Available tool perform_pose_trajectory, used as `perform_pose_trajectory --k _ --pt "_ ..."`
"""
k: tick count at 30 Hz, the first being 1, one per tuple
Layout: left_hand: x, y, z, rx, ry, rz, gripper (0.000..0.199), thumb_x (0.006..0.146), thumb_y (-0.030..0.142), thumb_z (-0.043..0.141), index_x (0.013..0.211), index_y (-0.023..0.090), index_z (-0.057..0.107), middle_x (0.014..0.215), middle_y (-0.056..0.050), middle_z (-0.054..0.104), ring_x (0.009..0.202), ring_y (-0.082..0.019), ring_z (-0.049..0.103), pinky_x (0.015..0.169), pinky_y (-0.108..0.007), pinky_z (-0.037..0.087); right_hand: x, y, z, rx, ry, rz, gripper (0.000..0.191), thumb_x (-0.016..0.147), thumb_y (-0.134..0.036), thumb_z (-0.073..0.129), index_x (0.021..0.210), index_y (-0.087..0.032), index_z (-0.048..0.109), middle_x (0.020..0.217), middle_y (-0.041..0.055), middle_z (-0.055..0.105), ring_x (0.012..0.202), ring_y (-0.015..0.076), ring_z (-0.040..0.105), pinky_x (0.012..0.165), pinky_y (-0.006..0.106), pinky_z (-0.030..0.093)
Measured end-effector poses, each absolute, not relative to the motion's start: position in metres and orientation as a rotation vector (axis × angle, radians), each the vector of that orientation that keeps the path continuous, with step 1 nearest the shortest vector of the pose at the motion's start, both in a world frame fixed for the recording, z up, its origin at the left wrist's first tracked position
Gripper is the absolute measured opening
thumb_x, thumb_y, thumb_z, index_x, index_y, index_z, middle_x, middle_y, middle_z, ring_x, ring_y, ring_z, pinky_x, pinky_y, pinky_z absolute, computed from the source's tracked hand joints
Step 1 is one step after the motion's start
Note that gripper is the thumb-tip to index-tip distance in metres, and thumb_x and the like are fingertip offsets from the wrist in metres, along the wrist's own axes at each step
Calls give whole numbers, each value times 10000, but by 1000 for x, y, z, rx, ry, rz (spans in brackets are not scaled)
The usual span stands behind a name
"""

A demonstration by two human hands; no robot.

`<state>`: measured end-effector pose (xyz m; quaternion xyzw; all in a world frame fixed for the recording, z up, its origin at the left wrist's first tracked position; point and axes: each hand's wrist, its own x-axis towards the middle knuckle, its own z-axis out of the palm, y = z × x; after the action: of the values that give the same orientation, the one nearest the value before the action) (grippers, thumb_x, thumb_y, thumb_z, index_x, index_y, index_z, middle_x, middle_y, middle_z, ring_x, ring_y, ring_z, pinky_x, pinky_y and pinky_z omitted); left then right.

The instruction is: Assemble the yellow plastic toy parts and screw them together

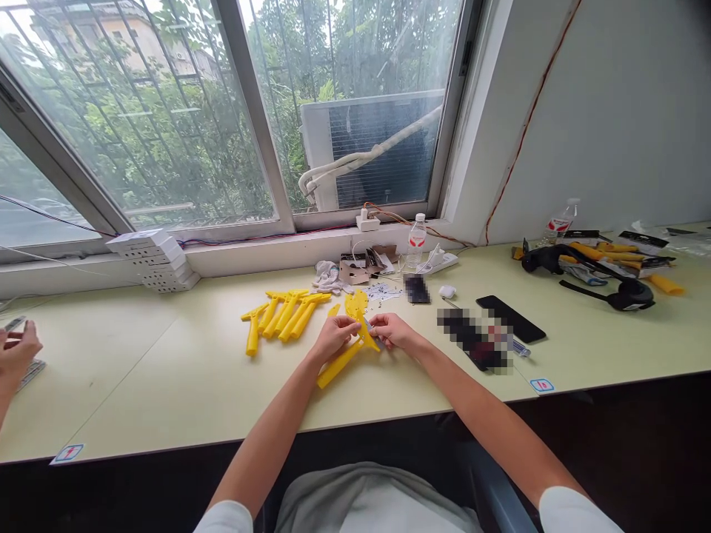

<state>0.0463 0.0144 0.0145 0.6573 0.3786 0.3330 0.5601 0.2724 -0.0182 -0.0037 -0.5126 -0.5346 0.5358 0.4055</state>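
My left hand (337, 334) is closed on a yellow plastic part with a tube-like handle (340, 364), which slants down to the left just over the table. From the right, my right hand (392, 330) meets the same part with its fingertips pinched. A small blue-grey piece shows by those fingertips, too hidden to name. Just beyond my hands lies a flat yellow piece (355, 302), with tiny dark bits, perhaps screws, scattered on a white sheet (383, 292) beside it. Several yellow pistol-shaped handles (286, 314) lie in a row to the left.
White boxes (158, 259) are stacked by the window. At the back stand a water bottle (416, 240) and an opened carton (355, 268). A black phone (511, 318) and a black headset (600, 274) lie rightward. Another person's hand (19, 352) is at far left.
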Motion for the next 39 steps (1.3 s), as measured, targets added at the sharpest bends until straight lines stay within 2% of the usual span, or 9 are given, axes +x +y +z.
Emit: perform_pose_trajectory --k 4,8,13,16,21,30,36,39 --pt "48 11 15 1506 894 763 517 782 581 879 1003 187 630 784 -10 691 549 -93 508 520 -225 365 273 -17 -6 -1282 -1352 1367 276 736 -277 810 980 -167 744 813 20 671 569 91 500 425 213 339" --pt "49 10 13 1485 908 737 567 824 505 867 1216 193 602 809 18 650 574 -86 527 554 -214 415 274 -18 -5 -1280 -1350 1381 277 736 -272 813 982 -170 734 767 4 646 558 89 493 418 202 333" --pt "48 13 10 1550 835 683 729 896 506 810 1513 208 562 881 10 613 612 -86 482 553 -222 368 274 -21 0 -1258 -1384 1385 303 751 -297 816 1014 -164 744 738 -14 634 532 78 467 423 202 338" --pt "47 17 7 1622 752 645 760 953 544 748 1605 235 511 867 17 586 642 -100 453 590 -239 365 274 -21 -1 -1241 -1391 1385 325 756 -316 817 1033 -159 750 737 -16 642 521 77 462 429 210 352" --pt "46 20 3 1690 664 611 669 994 585 686 1547 224 579 833 23 539 678 -118 437 649 -258 384 275 -19 -4 -1238 -1382 1387 366 744 -316 823 1066 -153 764 674 -31 617 483 76 431 426 222 355" --pt "48 18 -1 1601 690 660 697 933 614 768 1474 222 572 889 6 589 669 -113 481 625 -248 404 276 -17 -7 -1273 -1382 1395 389 747 -292 781 1109 -153 753 676 -33 611 520 89 475 436 210 374" --pt "46 18 -1 1613 681 664 674 918 596 801 1446 240 581 934 -9 628 715 -124 558 683 -255 454 276 -19 -3 -1261 -1396 1407 412 751 -284 764 1138 -143 754 677 -32 609 523 89 475 441 210 378" --pt "45 17 2 1632 688 662 661 916 592 805 1432 240 590 930 -3 628 695 -116 547 669 -250 442 276 -20 -2 -1257 -1389 1417 423 750 -293 775 1145 -144 756 672 -35 605 512 87 465 440 213 381"
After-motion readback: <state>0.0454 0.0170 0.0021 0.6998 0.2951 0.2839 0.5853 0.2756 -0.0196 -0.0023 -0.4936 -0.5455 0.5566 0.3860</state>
